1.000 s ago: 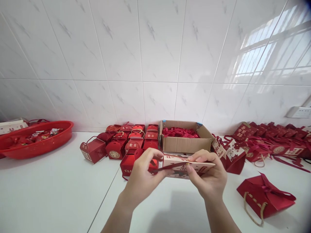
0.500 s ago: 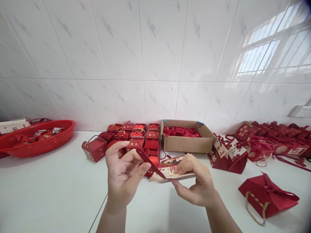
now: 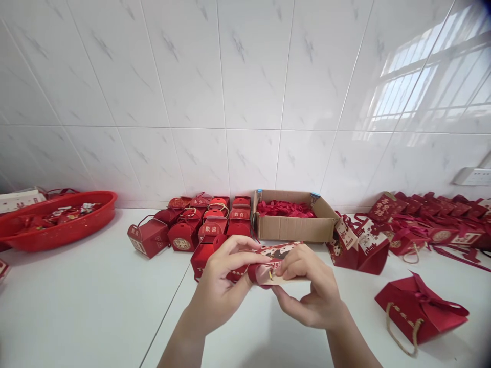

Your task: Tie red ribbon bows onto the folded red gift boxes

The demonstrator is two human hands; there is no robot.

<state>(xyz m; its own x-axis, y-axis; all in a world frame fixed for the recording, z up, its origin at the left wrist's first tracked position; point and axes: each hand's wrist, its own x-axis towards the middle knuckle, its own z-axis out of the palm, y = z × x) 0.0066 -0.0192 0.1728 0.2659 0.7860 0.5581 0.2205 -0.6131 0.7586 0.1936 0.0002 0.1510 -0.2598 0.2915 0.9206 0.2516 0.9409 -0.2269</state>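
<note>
Between my two hands, above the white table, is a flat-folded cardboard gift box (image 3: pixel 276 251), cream and red with a dark printed picture. My left hand (image 3: pixel 224 278) grips its left end, where a red flap curls over toward the cream panel. The right end is pinched by my right hand (image 3: pixel 312 289), thumb beneath and fingers on top. A small yellow mark shows beside the right fingertips; what it is I cannot make out. Directly behind my left hand stand several red gift boxes (image 3: pixel 211 230), partly hidden by it.
An open carton (image 3: pixel 295 230) of dark red ribbons stands by the tiled wall. At far left is a red plastic basin (image 3: pixel 76 230) with small wrapped items. A ribbon-tied red box with rope handle (image 3: pixel 422 309) sits at right, with more finished boxes (image 3: pixel 437 220) behind.
My left hand has moved right and down, bending the raised red flap over toward the cream panel. My right hand keeps its pinch in nearly the same spot.
</note>
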